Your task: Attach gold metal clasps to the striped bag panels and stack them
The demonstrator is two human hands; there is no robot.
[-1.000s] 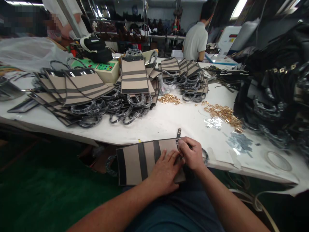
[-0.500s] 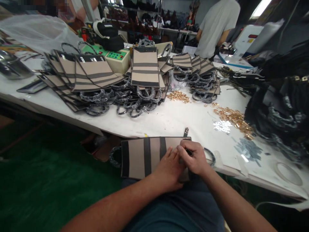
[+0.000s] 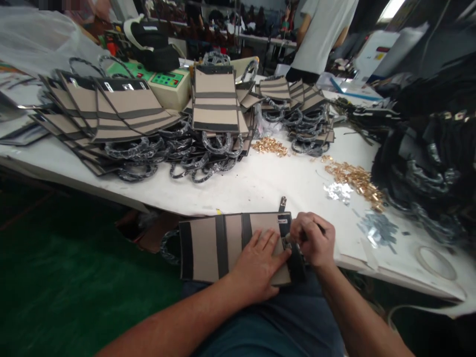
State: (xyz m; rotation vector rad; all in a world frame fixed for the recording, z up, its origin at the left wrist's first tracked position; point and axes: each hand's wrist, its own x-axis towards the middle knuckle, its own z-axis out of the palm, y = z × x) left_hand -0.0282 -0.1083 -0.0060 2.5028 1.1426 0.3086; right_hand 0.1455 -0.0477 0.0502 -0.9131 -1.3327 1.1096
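Observation:
A beige bag panel with dark stripes [image 3: 204,248] lies across my lap against the table edge, with a wrapped loop handle at its left end. My left hand [image 3: 260,260] rests on it, fingers spread, pressing near its dark right end. My right hand [image 3: 312,238] is closed around a slim dark tool that shows only in part, and its tip meets the dark band by a small metal fitting [image 3: 286,243]. Above that, a second metal plate [image 3: 282,221] sits on the band. A short strap with a metal piece [image 3: 283,202] sticks up past the top edge.
On the white table [image 3: 260,183] stand stacks of striped bag panels [image 3: 126,109], gold fittings [image 3: 353,178], silver plates [image 3: 339,192], grey strips [image 3: 379,229] and a tape roll [image 3: 435,263]. Black bags [image 3: 427,163] are heaped at right. A person [image 3: 322,34] stands behind the table.
My right hand has moved right and off the panel's top, uncovering the dark band and its metal plate. My left hand has shifted slightly left, its fingers now more spread. The view has shifted a little.

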